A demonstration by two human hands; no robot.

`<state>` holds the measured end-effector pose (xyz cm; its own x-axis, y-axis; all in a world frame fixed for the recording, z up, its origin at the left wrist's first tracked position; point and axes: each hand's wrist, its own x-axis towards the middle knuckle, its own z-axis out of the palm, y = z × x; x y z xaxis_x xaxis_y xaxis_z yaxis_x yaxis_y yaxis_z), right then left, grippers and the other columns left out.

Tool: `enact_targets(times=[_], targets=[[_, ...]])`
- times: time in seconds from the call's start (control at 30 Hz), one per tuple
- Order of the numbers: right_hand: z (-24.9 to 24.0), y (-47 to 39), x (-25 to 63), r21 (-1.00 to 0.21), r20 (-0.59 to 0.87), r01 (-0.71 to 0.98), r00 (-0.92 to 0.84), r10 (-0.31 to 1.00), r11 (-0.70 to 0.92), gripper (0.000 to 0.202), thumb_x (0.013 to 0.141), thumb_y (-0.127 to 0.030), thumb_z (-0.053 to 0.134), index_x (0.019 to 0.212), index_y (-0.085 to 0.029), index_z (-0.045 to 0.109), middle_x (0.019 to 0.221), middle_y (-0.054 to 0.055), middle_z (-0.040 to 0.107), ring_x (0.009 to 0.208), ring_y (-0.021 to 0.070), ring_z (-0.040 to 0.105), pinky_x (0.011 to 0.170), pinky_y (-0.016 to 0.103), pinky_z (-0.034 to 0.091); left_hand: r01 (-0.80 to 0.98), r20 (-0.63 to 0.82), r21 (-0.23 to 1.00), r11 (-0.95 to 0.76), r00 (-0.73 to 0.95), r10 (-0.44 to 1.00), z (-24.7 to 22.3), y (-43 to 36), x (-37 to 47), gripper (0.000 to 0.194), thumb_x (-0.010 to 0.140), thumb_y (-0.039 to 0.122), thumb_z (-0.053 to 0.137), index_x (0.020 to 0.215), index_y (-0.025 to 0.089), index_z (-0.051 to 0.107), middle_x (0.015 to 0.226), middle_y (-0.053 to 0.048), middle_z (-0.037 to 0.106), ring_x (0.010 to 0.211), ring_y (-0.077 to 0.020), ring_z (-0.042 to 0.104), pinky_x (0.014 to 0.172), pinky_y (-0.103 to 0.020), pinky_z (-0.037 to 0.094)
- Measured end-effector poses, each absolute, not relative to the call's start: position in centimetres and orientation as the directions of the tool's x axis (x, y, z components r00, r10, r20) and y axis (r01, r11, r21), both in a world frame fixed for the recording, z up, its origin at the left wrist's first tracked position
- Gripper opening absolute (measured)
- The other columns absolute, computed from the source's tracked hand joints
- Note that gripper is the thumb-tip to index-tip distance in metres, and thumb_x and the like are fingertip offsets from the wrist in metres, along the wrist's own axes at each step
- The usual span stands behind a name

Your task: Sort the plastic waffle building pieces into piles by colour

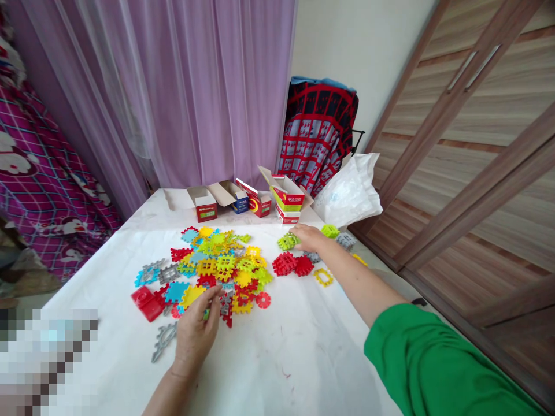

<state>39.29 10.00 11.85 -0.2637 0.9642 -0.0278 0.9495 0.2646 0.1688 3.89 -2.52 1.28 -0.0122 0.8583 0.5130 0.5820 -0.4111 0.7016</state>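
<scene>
Two bare hands show in the head view, above a table (277, 358) with a white, lightly marked surface. Left hand (200, 316): fingers curled, thumb and forefinger drawn together, at the near side of a heap of multicoloured, toothed plastic pieces (225, 264). A scrap of green shows beneath the fingers; whether it is gripped cannot be told. Right hand (307, 237): extended toward the table's far right corner, fingers bent against a cluster of lime-green, notched, latticed plastic pieces (286, 242); a firm hold cannot be confirmed.

Handling, as judged: the lime-green pieces should be light, stiff and slightly slick, the thin teeth weakest. Advised hold: across opposite sides or flat faces.

Materials: rounded red toothed plastic pieces (285, 263) lie just nearside of the cluster; an open yellow plastic frame (317, 277) lies nearer the right edge. Opened, printed cardboard boxes (206, 212) line the far edge.
</scene>
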Motion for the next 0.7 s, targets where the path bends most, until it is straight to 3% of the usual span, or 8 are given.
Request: enact_targets(times=[0.27, 0.7], targets=[[11.3, 12.2, 39.4, 0.202, -0.111, 0.927, -0.300, 0.948, 0.317, 0.049, 0.072, -0.020, 0.071, 0.120, -0.023, 0.063, 0.127, 0.009, 0.062, 0.118, 0.0243, 0.057, 0.099, 0.032, 0.045, 0.594, 0.536, 0.668, -0.448, 0.032, 0.843, 2.9, -2.9, 4.3, 0.024, 0.089, 0.036, 0.049, 0.103, 0.025, 0.066, 0.091, -0.003, 0.077, 0.077, -0.0180, 0.073, 0.076, -0.029, 0.059], [11.2, 13.0, 38.8, 0.173, -0.193, 0.929, -0.295, 0.936, 0.328, 0.059, 0.069, -0.019, 0.073, 0.126, -0.025, 0.061, 0.132, 0.009, 0.061, 0.121, 0.0273, 0.057, 0.099, 0.035, 0.046, 0.559, 0.481, 0.718, -0.415, 0.033, 0.876, 2.9, -3.1, 4.2, 0.026, 0.090, 0.038, 0.049, 0.105, 0.025, 0.066, 0.093, -0.004, 0.077, 0.082, -0.0191, 0.073, 0.077, -0.030, 0.059]])
